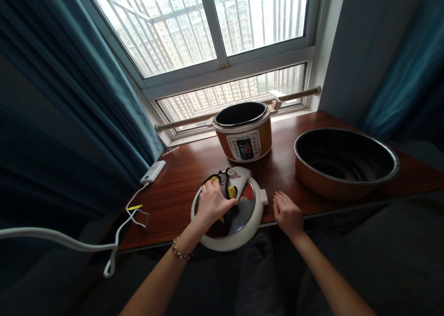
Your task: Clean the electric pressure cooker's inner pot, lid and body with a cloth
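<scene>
My left hand [212, 202] is closed on a grey and yellow cloth [223, 182] with black edging, pressed against the top of a round pressure cooker lid [227, 245]. The lid has a white rim, a dark shiny face and a pale handle piece with a knob and a red button. It lies at the table's front edge, its near rim reaching past the edge. To the right of the lid, my right hand [288, 214] rests at the table edge, fingers together and loosely bent, holding nothing visible. Part of the cloth is hidden under my left fingers.
An orange and white electric cooker [227, 145] without its lid stands behind, near the window. On the right is a large dark-lined pot [322, 182]. A white power strip [152, 171] and its cable [69, 239] lie left on the wooden table [173, 205]. Blue curtains hang at both sides.
</scene>
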`<state>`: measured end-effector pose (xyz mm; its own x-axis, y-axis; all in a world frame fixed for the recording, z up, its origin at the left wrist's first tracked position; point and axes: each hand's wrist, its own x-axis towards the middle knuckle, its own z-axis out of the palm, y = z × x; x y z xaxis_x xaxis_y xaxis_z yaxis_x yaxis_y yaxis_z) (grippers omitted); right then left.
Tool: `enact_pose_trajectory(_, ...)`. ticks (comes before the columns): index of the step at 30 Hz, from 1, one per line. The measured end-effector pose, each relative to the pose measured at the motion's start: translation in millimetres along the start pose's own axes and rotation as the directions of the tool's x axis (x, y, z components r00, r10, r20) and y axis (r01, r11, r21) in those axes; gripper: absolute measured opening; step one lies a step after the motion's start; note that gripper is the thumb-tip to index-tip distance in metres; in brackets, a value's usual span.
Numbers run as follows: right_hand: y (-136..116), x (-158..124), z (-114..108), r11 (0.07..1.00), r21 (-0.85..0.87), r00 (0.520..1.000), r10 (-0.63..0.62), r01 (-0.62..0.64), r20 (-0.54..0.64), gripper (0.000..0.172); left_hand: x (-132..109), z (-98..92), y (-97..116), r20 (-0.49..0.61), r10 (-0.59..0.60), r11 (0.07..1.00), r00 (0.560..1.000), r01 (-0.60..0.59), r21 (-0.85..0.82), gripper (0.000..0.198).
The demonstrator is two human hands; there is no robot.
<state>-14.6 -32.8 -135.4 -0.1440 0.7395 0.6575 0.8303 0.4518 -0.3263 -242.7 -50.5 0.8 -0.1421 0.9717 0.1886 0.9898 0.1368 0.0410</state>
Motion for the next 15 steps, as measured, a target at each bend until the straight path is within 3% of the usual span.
enact_pose_trajectory(7,-0.6,2.5,-1.4,1.0,0.008,1.0,-0.006,0.006,-0.012,0.027,17.8,6.4,-34.3,0.027,-0.166,0.986,0.986,0.166,-0.03,0.075)
enact_pose_trajectory(15,0.1,2.3,-0.5,1.0,0.008,1.0,-0.008,0.008,-0.012,0.027,48.1,14.7,-98.4,-0.011,-0.423,0.904,0.906,0.422,0.065,0.086)
